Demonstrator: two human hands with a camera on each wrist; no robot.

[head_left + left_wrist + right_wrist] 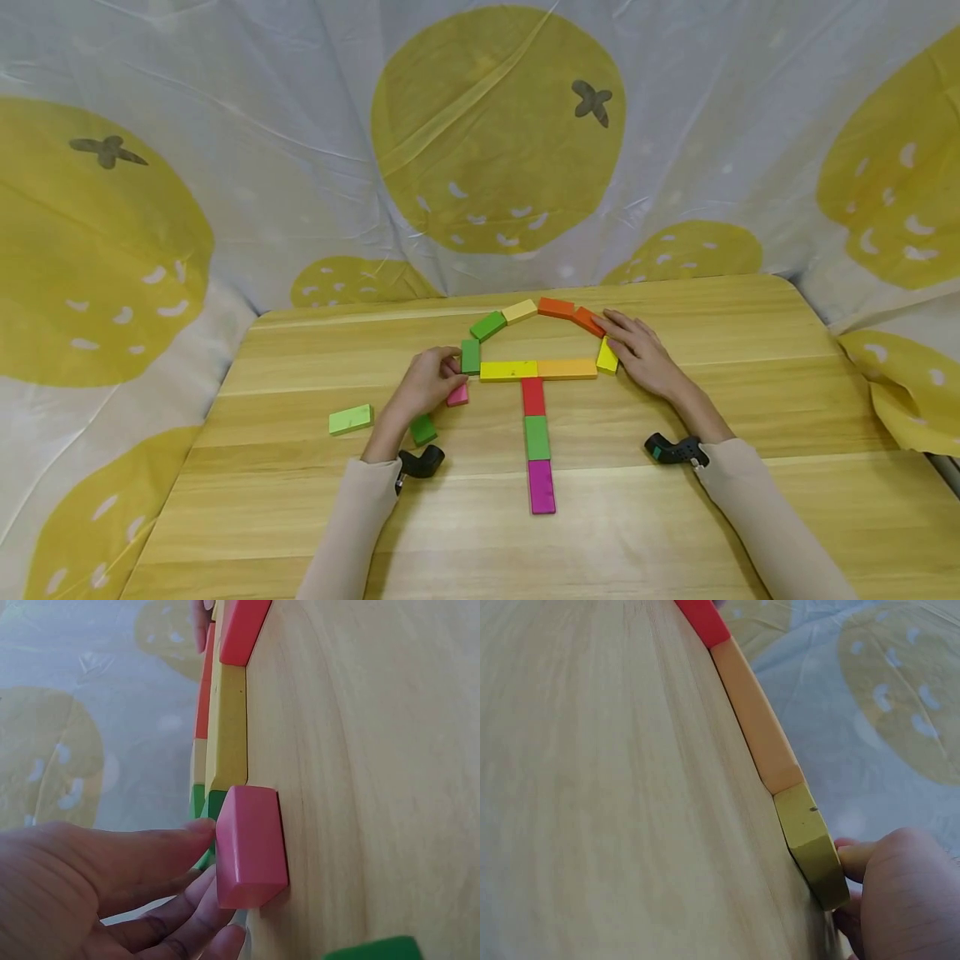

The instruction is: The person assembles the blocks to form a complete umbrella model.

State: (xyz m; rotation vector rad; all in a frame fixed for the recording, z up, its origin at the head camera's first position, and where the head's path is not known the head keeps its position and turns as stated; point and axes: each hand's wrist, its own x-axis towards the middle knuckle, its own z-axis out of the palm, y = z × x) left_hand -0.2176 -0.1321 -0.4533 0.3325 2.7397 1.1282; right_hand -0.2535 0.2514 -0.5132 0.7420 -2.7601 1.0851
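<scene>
My left hand (431, 383) is at the left end of the block outline, with its thumb and fingers about the far end of a pink block (253, 844). Right beside those fingertips stands a green block (470, 357). My right hand (641, 354) reaches over the right side of the curve, fingers extended, touching an orange-red block (588, 321) and a yellow block (812, 847). Part of that yellow block is hidden by the hand. A yellow block (508, 370) and a light orange block (567, 368) lie end to end between the hands.
A red block (533, 397), a green block (537, 437) and a purple block (542, 487) run toward me in a line. Left of them lie a light green block (351, 419) and a darker green one (423, 429). A patterned cloth (300, 167) hangs behind the wooden table (637, 533).
</scene>
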